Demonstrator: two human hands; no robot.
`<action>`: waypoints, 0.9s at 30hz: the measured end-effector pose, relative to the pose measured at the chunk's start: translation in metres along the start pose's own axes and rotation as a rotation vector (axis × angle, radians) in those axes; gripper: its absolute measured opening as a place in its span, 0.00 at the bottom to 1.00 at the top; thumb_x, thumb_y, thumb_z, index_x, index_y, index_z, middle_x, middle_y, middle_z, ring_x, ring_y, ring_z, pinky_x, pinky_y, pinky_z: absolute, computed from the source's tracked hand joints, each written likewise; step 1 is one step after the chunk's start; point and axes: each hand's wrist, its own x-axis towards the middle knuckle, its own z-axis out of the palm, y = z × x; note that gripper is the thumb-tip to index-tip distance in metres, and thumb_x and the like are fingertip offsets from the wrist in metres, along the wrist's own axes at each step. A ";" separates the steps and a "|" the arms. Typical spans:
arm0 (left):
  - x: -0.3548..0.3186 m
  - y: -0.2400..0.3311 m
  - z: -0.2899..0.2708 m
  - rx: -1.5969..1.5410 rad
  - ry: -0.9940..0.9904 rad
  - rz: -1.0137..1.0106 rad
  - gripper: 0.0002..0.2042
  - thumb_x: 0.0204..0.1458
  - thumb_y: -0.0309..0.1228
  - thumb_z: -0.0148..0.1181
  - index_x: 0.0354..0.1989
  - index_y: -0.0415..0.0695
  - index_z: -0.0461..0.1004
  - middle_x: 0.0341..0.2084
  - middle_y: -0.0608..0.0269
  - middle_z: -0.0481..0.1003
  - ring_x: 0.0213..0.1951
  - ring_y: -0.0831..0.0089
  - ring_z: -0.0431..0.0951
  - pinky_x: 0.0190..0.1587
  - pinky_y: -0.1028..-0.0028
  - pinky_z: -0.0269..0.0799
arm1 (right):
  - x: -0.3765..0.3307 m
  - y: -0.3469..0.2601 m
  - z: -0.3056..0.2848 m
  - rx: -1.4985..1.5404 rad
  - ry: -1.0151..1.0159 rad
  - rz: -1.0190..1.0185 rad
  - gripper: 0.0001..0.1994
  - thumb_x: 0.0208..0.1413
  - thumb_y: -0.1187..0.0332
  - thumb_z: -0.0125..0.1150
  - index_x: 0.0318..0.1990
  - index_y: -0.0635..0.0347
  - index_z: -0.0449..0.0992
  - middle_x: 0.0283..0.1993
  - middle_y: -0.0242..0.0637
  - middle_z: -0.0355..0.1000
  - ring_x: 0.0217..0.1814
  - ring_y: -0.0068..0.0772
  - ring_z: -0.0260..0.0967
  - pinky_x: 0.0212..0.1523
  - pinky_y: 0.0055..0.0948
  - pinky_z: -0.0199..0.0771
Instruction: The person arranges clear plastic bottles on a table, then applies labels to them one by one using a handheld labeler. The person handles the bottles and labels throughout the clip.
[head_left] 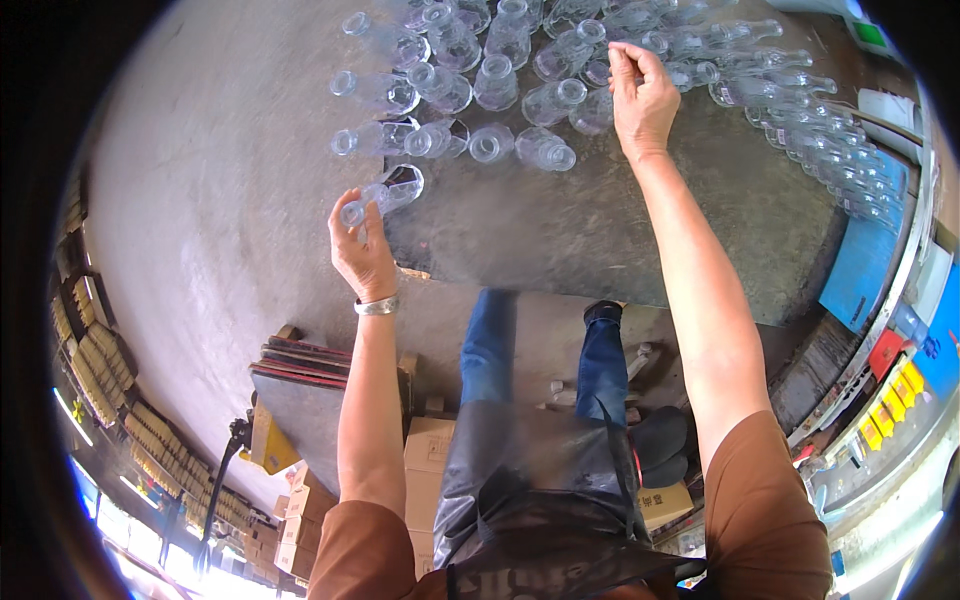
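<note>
My left hand [364, 258] has its thumb and fingers around the neck of a clear glass bottle [404, 186] at the near left corner of the standing group. The bottle's base rests at the edge of a dark sheet [600, 235]. Farther right and higher, my right hand [645, 105] is among the bottles with thumb and fingertips pressed together. Whether anything is between those fingertips I cannot make out. A clear bottle [592, 112] stands just left of that hand, and another [547, 148] stands nearer to me. Both forearms are stretched forward.
Many clear bottles [496, 82] stand in rows across the far side. More are lined up at the right [825, 140], beside a blue panel [868, 262]. Below left are stacked dark boards [305, 385] and cardboard boxes [300, 525]. Yellow bins [890, 405] sit at the far right.
</note>
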 end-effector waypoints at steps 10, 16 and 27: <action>0.005 0.005 -0.002 0.091 0.021 -0.010 0.13 0.57 0.30 0.66 0.49 0.42 0.76 0.43 0.60 0.79 0.36 0.73 0.81 0.37 0.73 0.79 | -0.002 0.006 0.002 -0.019 -0.047 -0.016 0.11 0.60 0.61 0.68 0.43 0.58 0.81 0.34 0.29 0.80 0.32 0.20 0.75 0.35 0.23 0.75; 0.013 0.001 0.003 0.197 0.097 0.131 0.14 0.55 0.31 0.70 0.48 0.42 0.77 0.41 0.59 0.79 0.39 0.71 0.80 0.40 0.71 0.78 | -0.011 -0.054 -0.058 -0.251 0.133 -0.347 0.14 0.59 0.63 0.65 0.45 0.65 0.76 0.36 0.49 0.76 0.36 0.48 0.76 0.40 0.38 0.77; -0.024 -0.004 -0.048 0.324 -0.172 -0.011 0.40 0.55 0.43 0.69 0.68 0.31 0.56 0.63 0.41 0.64 0.62 0.55 0.69 0.58 0.61 0.74 | -0.240 -0.064 -0.349 -0.108 0.328 0.887 0.15 0.66 0.61 0.59 0.48 0.64 0.79 0.38 0.37 0.81 0.37 0.23 0.76 0.41 0.23 0.76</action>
